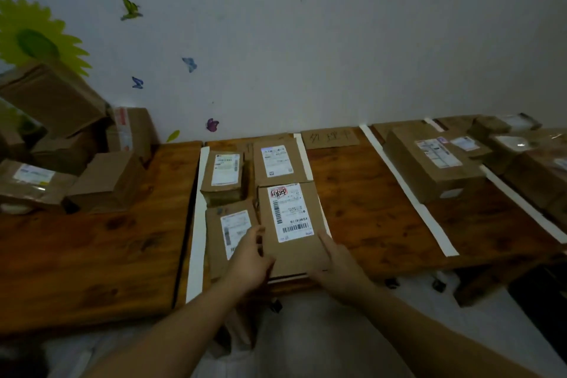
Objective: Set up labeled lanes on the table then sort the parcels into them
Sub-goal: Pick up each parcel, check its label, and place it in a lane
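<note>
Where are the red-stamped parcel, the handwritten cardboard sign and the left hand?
red-stamped parcel point(291, 224): head view, on its white shipping label.
handwritten cardboard sign point(330, 139): head view, middle of its face.
left hand point(249, 261): head view, back of the hand.

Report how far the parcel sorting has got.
Done: white tape strips mark lanes, a cardboard label heads one, several parcels lie sorted. In hand: left hand and right hand hold the red-stamped parcel. Left: the box pile on the left table.
</note>
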`<state>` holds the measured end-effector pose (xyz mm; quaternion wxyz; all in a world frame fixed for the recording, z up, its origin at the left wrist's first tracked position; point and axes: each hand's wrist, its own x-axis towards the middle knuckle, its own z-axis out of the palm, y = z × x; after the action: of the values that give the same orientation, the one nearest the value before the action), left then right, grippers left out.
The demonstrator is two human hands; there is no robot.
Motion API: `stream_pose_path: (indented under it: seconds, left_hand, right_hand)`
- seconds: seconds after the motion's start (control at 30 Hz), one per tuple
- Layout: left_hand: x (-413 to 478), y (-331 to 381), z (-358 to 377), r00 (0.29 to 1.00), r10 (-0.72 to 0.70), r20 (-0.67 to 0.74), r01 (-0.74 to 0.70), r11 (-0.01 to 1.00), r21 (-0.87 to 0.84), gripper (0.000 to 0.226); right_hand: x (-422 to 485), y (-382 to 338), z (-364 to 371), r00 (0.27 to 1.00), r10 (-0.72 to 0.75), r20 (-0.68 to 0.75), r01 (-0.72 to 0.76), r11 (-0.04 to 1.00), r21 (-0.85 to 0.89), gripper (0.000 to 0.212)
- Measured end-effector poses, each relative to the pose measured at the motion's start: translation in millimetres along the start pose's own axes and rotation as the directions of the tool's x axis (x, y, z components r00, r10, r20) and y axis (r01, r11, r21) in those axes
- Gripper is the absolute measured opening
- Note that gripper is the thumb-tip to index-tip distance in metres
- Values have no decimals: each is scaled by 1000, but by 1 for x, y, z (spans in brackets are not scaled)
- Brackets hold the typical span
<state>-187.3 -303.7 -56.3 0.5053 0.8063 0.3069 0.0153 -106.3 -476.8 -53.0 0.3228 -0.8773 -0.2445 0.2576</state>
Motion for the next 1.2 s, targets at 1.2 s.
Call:
stream_pose_path:
  seconds: [1.2]
  left_hand:
    - [3,-66,-179,975,-198,-105,216,705,676,72]
  right_hand:
    - [90,-118,55,960,-175,221,259,855,-450,60]
